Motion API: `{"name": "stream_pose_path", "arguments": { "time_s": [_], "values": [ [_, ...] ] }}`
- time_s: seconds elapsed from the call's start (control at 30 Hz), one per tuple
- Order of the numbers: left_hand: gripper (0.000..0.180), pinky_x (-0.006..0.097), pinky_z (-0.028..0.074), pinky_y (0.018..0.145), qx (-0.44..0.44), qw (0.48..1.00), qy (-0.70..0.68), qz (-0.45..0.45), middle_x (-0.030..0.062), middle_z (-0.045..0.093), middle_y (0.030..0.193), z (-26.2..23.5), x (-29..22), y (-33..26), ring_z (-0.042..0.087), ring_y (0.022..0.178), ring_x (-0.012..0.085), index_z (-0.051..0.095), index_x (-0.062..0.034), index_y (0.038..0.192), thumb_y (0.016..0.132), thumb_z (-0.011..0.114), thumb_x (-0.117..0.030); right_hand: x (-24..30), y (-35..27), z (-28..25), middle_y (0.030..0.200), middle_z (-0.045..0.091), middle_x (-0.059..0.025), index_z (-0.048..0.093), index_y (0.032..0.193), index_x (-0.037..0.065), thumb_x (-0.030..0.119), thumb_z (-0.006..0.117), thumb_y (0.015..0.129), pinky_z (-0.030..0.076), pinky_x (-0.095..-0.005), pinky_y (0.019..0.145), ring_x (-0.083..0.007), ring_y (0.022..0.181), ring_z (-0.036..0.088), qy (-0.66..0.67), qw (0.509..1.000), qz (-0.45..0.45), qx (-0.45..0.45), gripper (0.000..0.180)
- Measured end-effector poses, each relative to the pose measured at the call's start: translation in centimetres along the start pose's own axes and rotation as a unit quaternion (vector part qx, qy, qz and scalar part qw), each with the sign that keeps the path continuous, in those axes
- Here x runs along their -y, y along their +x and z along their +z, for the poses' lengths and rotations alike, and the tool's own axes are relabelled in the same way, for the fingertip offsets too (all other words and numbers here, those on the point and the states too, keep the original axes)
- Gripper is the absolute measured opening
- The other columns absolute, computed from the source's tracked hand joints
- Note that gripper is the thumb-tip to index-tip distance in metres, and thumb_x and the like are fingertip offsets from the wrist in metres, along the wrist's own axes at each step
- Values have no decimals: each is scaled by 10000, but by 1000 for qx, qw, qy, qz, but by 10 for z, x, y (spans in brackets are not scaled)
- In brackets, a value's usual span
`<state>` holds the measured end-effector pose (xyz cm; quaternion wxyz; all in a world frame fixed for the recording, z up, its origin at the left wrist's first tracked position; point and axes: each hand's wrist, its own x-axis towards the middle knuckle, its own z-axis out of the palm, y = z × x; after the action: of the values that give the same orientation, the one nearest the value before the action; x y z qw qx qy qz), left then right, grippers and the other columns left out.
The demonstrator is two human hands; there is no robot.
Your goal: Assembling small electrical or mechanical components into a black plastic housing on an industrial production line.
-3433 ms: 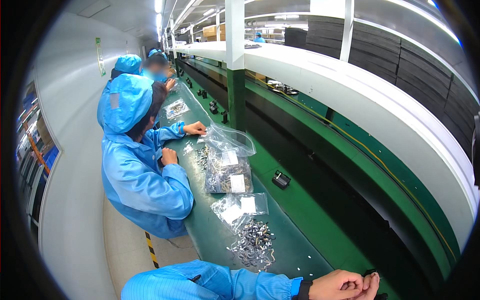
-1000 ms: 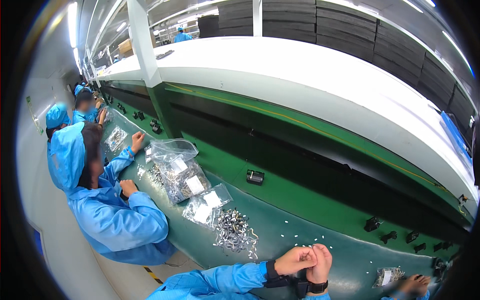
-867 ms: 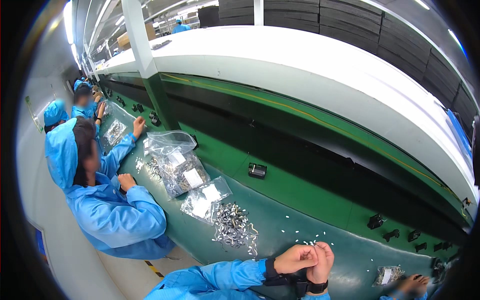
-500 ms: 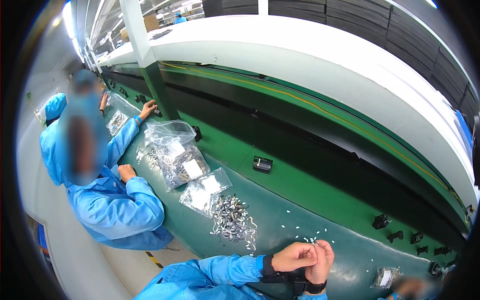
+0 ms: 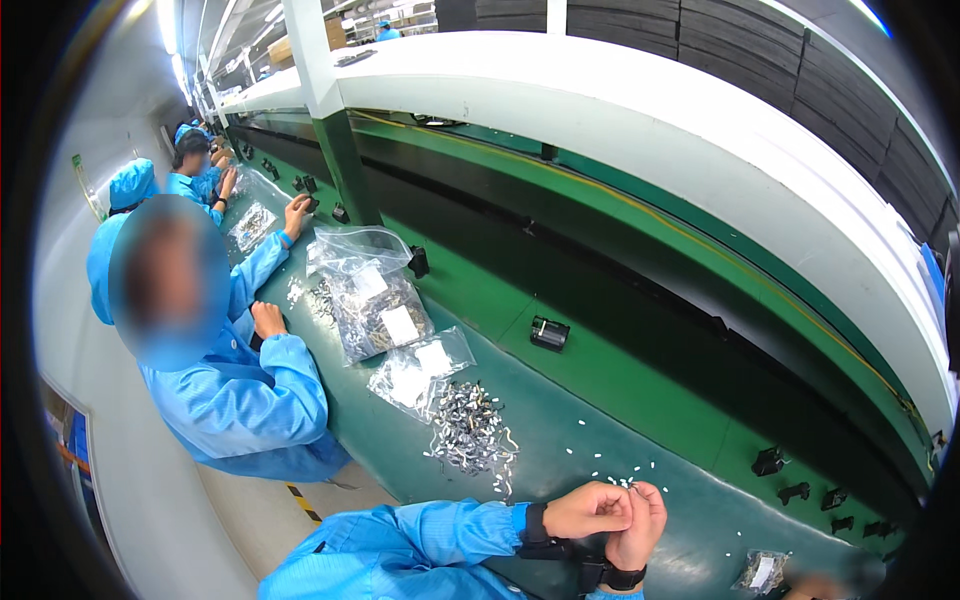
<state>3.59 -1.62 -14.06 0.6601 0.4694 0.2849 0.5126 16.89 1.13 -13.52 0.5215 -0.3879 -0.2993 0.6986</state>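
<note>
**A:** What are the hands doing?

**B:** The left hand [image 5: 590, 510] and right hand [image 5: 640, 525] are pressed together at the lower edge, fingertips pinched in a tight grip on something too small to make out. Both wrists wear dark straps over blue sleeves.

**A:** What's closest to them?

**B:** A scatter of tiny white bits [image 5: 625, 480] lies on the counter [image 5: 600, 380] just beyond the fingers. Farther left is a loose heap of small shiny metal parts [image 5: 470, 440], then two crinkled clear plastic bags [image 5: 375, 315] of the same parts.

**A:** And the room?

**B:** The counter is a long, glossy green line with a dark channel and a white rail above it. Black clips [image 5: 548, 333] sit along it. A co-worker [image 5: 225, 385] in a blue smock and cap sits to the left, with more beyond.

**A:** Any change from half a second ago?

**B:** The hands stay clasped in the same place; the co-worker's far arm has moved along the counter.
</note>
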Motion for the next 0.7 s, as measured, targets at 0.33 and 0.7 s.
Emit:
{"name": "stream_pose_path", "arguments": {
  "time_s": [0.33, 0.7],
  "values": [
    [58, 249, 503, 790, -81, 995, -44, 28, 1, 666, 951, 0, -16, -2, 600, 874, 56, 656, -25, 1016, 990, 680, -71, 13, -6, 7, 736, 559, 14, 622, 977, 13, 44, 590, 994, 403, -217, 540, -56, 619, 507, 31, 999, -10, 0, 47],
    [555, 525, 326, 1150, -367, 740, 558, 82, 286, 381, 1464, -47, -42, 48, 355, 1370, 472, 556, -110, 1361, 851, 758, -193, 11, 5, -1, 720, 540, 32, 643, 1015, 29, 63, 651, 974, 323, -194, 435, -29, 548, 455, 40, 999, -21, 17, 54]
  ]
}}
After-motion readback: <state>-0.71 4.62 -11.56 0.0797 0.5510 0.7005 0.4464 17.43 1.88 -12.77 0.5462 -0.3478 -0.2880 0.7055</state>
